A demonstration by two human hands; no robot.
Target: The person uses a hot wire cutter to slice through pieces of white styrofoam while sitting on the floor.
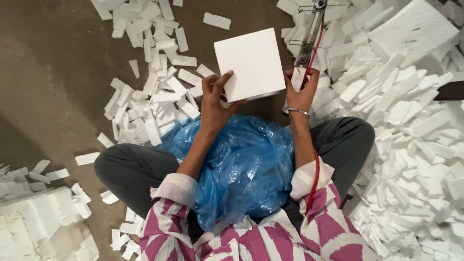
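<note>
My left hand (215,96) grips the lower left corner of a square white foam block (251,63), held up over my lap. My right hand (302,89) is closed around the handle of a metal wire cutting tool (309,36) that points away from me, just right of the block. A red cable (314,174) runs from the tool down along my right forearm. A silver bangle sits on my right wrist. A crumpled blue plastic sheet (241,164) covers my lap between my crossed legs.
Small white foam offcuts (154,92) lie scattered on the brown floor ahead and to the left. A deep heap of foam strips (411,125) fills the right side, with a large foam slab (415,29) at the top right. Broken foam blocks (38,222) sit at the lower left.
</note>
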